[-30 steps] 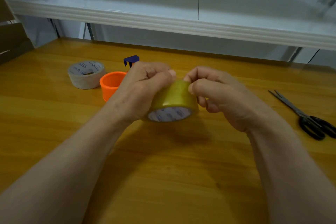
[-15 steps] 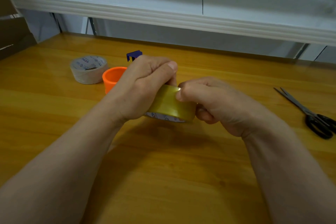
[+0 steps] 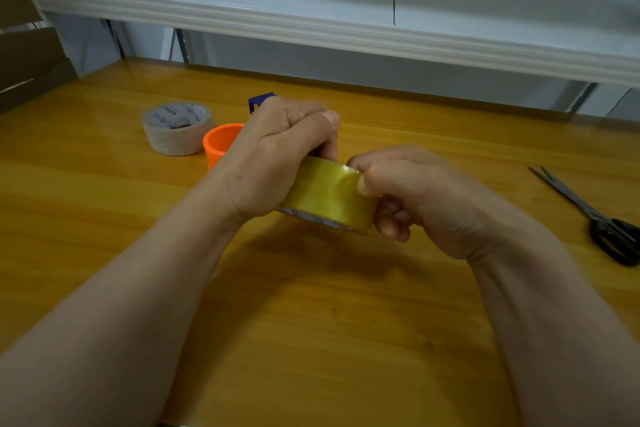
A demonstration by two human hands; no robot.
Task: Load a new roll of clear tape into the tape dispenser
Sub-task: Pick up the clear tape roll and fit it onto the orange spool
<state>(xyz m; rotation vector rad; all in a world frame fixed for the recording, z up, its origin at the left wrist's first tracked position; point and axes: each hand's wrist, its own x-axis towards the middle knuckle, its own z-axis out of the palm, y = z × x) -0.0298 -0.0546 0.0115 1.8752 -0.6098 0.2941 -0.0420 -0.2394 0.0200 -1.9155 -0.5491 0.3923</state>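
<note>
A roll of clear, yellowish tape (image 3: 327,192) is held just above the wooden table, tilted so its outer band faces up. My left hand (image 3: 273,156) wraps its left side, thumb on top. On the roll's right edge my right hand (image 3: 415,194) pinches the band with thumb and forefinger. Behind my left hand stands the tape dispenser, of which an orange round part (image 3: 220,142) and a blue tip (image 3: 259,102) show; the rest is hidden.
An almost used-up tape roll (image 3: 176,126) with a printed core lies at the left rear. Black scissors (image 3: 595,218) lie near the right edge. A white shelf (image 3: 311,15) overhangs the table's far side. Cardboard (image 3: 27,55) stands at the far left.
The roll has tipped from showing its printed core face to showing its outer band. My right hand's pinch slid lower onto the roll's right edge. Both hands shifted slightly right.
</note>
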